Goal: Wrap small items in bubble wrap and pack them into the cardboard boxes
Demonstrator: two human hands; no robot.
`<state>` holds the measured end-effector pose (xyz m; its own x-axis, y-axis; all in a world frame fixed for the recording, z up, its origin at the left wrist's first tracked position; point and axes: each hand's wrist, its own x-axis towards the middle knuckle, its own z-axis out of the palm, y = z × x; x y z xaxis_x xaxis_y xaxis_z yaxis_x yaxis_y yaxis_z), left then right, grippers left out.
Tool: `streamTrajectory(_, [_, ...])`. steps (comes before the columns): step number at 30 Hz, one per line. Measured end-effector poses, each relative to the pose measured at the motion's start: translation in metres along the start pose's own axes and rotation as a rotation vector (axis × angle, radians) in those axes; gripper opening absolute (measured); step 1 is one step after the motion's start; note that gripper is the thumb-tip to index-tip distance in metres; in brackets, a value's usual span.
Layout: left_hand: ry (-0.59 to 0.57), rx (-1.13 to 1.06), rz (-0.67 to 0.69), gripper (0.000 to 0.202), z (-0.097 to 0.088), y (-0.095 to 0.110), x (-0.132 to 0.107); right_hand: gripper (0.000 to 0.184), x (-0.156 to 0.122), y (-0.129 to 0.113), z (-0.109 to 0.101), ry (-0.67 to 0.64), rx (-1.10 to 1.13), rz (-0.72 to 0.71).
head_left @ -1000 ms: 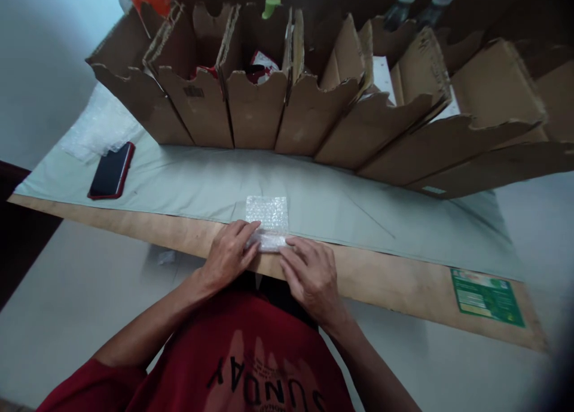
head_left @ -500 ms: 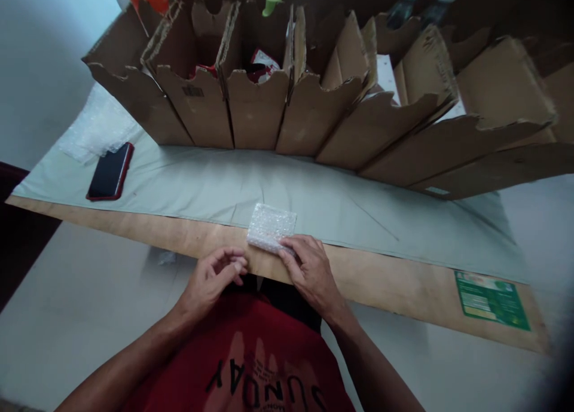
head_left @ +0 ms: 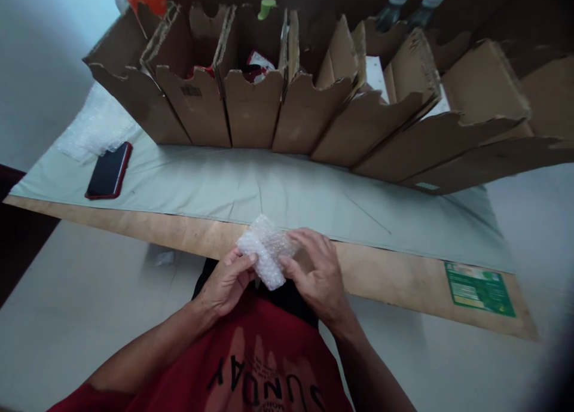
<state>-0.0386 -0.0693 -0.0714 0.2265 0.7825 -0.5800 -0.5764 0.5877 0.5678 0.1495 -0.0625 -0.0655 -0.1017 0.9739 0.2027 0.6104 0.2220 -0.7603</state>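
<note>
A piece of clear bubble wrap (head_left: 268,250), partly folded over, is held at the front edge of the table above my lap. Its lower corner hangs past the wooden edge. My left hand (head_left: 231,280) pinches its left side, thumb on top and fingers underneath. On the other side, my right hand (head_left: 316,268) has its curved thumb and forefinger about the wrap's right edge. Whether anything lies inside the wrap I cannot tell.
Behind stands a row of open cardboard file boxes (head_left: 251,113), some with red or white items inside. A phone (head_left: 109,170) lies at left beside more bubble wrap (head_left: 96,125). A green printed card (head_left: 479,288) rests at right on the wooden edge (head_left: 385,268). Two bottles (head_left: 394,5) stand behind.
The bubble wrap has been lifted off the table edge, turned and brought nearer me. My left hand, apart from it before, has taken hold of its left side.
</note>
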Motion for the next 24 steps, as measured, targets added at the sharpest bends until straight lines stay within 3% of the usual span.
streamTrajectory(3, [-0.060, 0.093, 0.016, 0.049, 0.001, 0.003, 0.001, 0.048, 0.004, 0.007, -0.004, -0.101, 0.224, 0.141])
streamTrajectory(6, [-0.022, 0.265, 0.103, 0.048, 0.001, 0.005, 0.004, 0.022, 0.001, 0.007, 0.002, -0.106, 0.325, 0.140])
streamTrajectory(10, [0.044, 0.486, 0.203, 0.040, 0.005, 0.006, 0.011, 0.021, -0.009, -0.001, 0.012, 0.129, -0.016, -0.144])
streamTrajectory(13, [0.116, 0.469, 0.151, 0.047, 0.013, 0.004, 0.018, 0.025, -0.016, -0.006, 0.016, 0.100, -0.203, -0.243])
streamTrajectory(17, [0.215, 0.380, 0.069, 0.061, 0.023, -0.004, 0.028, 0.051, -0.023, -0.003, 0.019, 0.064, -0.264, -0.240])
streamTrajectory(20, [0.165, 0.389, 0.050, 0.058, 0.027, -0.010, 0.033, 0.045, -0.025, 0.009, 0.010, 0.057, -0.246, -0.202])
streamTrajectory(24, [-0.028, 0.462, 0.088, 0.050, 0.036, -0.014, 0.036, 0.031, -0.023, 0.032, -0.032, 0.041, -0.069, -0.079])
